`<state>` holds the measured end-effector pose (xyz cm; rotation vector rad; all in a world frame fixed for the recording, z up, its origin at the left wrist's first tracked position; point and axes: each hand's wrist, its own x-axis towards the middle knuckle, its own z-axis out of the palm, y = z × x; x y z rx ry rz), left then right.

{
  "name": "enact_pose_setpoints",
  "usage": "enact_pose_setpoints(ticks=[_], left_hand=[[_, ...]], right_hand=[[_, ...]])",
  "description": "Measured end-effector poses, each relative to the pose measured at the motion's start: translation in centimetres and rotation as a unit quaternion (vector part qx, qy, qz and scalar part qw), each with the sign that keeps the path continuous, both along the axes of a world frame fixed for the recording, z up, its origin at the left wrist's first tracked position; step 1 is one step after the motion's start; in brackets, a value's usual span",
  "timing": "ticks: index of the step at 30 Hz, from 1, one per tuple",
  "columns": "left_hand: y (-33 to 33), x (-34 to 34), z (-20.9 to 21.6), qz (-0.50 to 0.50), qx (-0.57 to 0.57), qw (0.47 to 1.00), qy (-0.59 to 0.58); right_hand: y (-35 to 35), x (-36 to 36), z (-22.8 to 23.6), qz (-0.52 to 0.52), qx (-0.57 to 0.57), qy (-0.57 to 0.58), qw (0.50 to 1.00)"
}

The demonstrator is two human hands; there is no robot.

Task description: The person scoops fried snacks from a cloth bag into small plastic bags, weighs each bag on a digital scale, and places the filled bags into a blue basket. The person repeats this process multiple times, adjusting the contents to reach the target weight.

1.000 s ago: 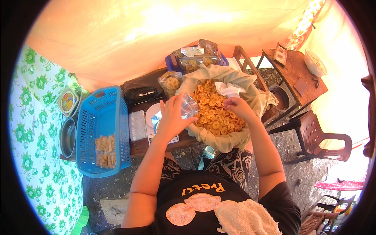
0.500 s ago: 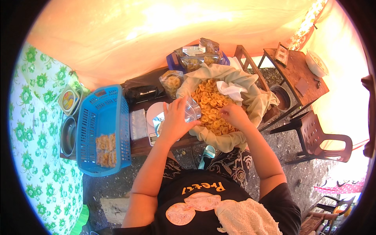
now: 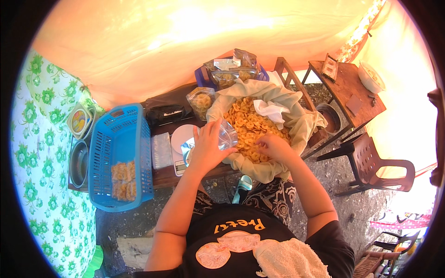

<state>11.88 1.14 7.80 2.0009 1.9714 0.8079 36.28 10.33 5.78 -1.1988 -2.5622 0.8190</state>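
Note:
My left hand [image 3: 207, 144] grips a clear and silver plastic pouch [image 3: 228, 135], its mouth facing the heap of round banana chips [image 3: 245, 123]. Those chips fill a wide round container lined with cream cloth [image 3: 299, 99]. Over the near right part of the heap, my right hand [image 3: 274, 148] has its fingers curled together on some chips. How many it holds is hidden. Left of the pouch, partly behind my left hand, is a white kitchen scale [image 3: 181, 138]. A white paper or cloth piece [image 3: 272, 111] lies on the chips.
A blue plastic basket [image 3: 144, 157] holding packed snacks [image 3: 123, 180] stands left, beside flat plastic bags [image 3: 161, 150]. Filled pouches [image 3: 232, 69] sit in a purple tray behind the chips, with another chip pouch [image 3: 200, 101] nearby. Right are a wooden table [image 3: 345, 88] and brown plastic chair [image 3: 366, 157].
My right hand has shifted slightly nearer and left over the chips, its fingers still curled. My left hand keeps the pouch in nearly the same place. The whole view has tilted a little.

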Motion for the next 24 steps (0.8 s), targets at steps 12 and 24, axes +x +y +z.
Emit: enact_pose_setpoints(ticks=[12,24], left_hand=[[-0.2,0.2,-0.5,-0.011,0.018,1.000,0.010],[1.4,1.0,-0.4,-0.006,0.032,0.999,0.003]], right_hand=[[2.3,-4.1,-1.7,-0.062,0.000,-0.072,0.995],[1.3,-5.9,3.4,-0.111,-0.056,0.305,0.944]])
